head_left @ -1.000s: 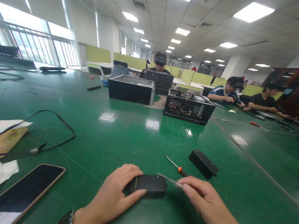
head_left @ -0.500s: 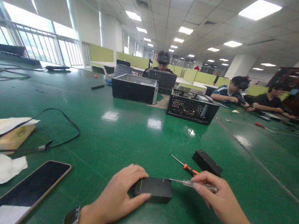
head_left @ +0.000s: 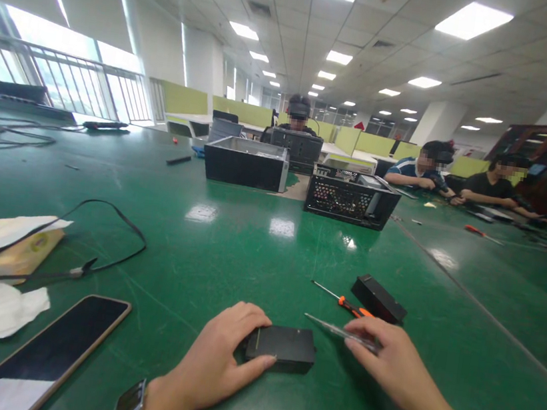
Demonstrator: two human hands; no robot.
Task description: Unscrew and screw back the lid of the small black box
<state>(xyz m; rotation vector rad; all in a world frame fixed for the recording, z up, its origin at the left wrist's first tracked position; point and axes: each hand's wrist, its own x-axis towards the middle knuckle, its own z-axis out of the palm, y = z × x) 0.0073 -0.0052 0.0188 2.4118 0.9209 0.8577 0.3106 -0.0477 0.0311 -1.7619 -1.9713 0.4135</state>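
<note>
A small black rectangular box [head_left: 288, 347] lies on the green table, with my left hand [head_left: 229, 347] gripping its left end between thumb and fingers. In my right hand [head_left: 382, 354] is a slim screwdriver with a clear handle [head_left: 338, 330], pinched between thumb and fingers. Its tip points left, just above and apart from the box's far right corner. Beyond my right hand lies an orange-and-black screwdriver [head_left: 344, 301] on the table, partly covered by my fingers. Right behind that rests a second black box [head_left: 379, 298].
On the left are a phone [head_left: 47, 353], crumpled white tissue [head_left: 0, 310], a paper packet [head_left: 1, 243] and a black cable [head_left: 121, 212]. Two open computer cases [head_left: 246, 164] stand farther back. Several people sit around the table; a red screwdriver [head_left: 481, 233] lies far right.
My right hand has shifted slightly left, and the clear screwdriver's tip has lifted off the top of the black box. My left hand and the box stay in place.
</note>
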